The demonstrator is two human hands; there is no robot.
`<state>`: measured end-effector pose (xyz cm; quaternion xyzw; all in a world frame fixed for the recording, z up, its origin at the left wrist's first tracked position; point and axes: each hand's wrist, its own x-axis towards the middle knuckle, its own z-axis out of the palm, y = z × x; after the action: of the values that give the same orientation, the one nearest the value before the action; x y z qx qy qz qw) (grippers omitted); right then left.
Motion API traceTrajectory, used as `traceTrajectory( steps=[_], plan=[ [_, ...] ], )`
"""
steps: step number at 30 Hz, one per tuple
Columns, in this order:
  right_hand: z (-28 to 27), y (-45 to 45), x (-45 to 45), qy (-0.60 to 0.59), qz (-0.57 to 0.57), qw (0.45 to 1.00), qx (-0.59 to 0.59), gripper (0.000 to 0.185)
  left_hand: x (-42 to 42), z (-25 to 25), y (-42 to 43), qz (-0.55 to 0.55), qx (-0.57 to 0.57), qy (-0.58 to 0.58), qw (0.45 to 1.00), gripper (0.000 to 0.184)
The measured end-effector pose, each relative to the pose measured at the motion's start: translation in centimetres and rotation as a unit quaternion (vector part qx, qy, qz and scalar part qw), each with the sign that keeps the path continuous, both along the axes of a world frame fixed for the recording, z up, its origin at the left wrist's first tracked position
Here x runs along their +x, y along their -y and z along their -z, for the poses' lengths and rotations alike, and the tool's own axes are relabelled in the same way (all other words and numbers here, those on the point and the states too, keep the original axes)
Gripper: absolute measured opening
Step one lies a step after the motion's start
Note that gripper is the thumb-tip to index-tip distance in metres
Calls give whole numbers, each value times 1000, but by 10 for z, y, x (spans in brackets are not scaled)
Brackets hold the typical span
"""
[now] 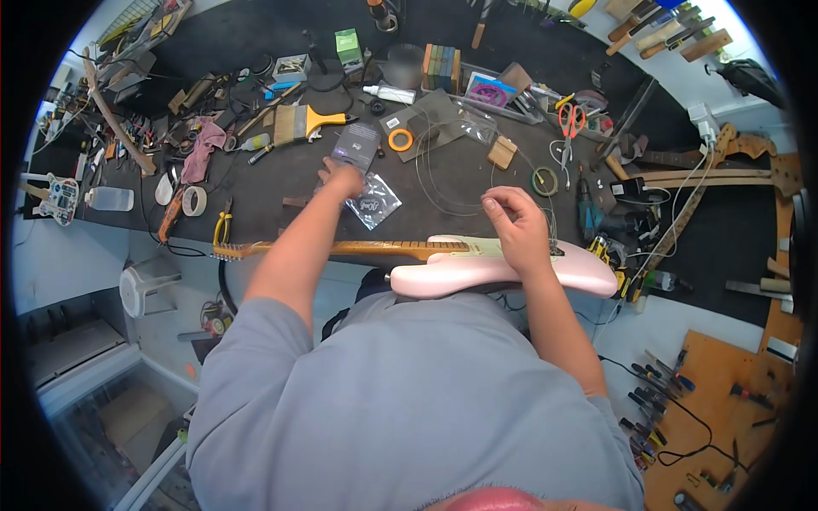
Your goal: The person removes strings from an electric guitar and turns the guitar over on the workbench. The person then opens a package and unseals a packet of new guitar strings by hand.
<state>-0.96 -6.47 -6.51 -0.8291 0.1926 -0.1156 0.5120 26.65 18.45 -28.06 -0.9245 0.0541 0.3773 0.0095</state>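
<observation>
An electric guitar [503, 277] with a pale pink body and maple neck lies across my lap, its headstock to the left. My right hand [521, 226] is above the body, thumb and fingers pinched together on what looks like a thin guitar string [423, 183]. That string loops loosely over the bench. Further forward, my left hand [343, 180] grips the near edge of a dark grey packet [356, 143]; part of its fingers is hidden. Just below that hand is a clear printed plastic bag [375, 203].
On the dark bench [273, 200] are a wide paintbrush [298, 123], orange tape roll [400, 140], wooden block [503, 153], red-handled scissors [571, 123] and a drill [586, 204]. Yellow-handled pliers [223, 223] are near the headstock. Tools crowd the left side.
</observation>
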Motion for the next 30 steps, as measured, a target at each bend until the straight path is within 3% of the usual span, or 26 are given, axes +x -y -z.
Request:
traceTrajectory(
  steps=[3,7,8,10,12,16,17,20,21,24,27,30],
  plan=[
    [-1,0,3,26,-8,1000,-15,22,-22,-29,10,-102,-4,50,994,56],
    [1,2,1,46,-16,999,-3,23,-22,-63,2,-112,-91,80,986,41],
    [-1,2,1,41,-14,999,3,23,-21,-55,-5,-98,-114,80,985,31],
    [-3,3,0,29,-9,999,17,24,5,17,-42,19,-164,113,980,26],
    [-1,3,0,22,-7,999,28,24,9,22,-53,35,-203,95,974,21],
    [-1,-1,2,20,-29,999,24,24,-30,11,-28,-79,-212,57,972,28],
    [-1,-2,2,18,-33,999,22,23,-34,4,-10,10,-167,1,986,34],
    [5,-6,3,13,-45,999,21,23,-85,-22,52,-76,-52,15,996,55],
    [8,-6,2,15,-44,999,21,23,-108,-58,65,-95,-31,66,993,56],
    [4,-3,3,13,-45,998,35,22,-103,-45,67,-97,-43,67,992,55],
    [2,-1,1,16,-47,998,37,23,-83,-43,52,-169,-85,15,982,53],
    [-2,-1,-3,7,-43,999,26,23,-56,-48,13,-125,-213,15,969,33]
  ],
)
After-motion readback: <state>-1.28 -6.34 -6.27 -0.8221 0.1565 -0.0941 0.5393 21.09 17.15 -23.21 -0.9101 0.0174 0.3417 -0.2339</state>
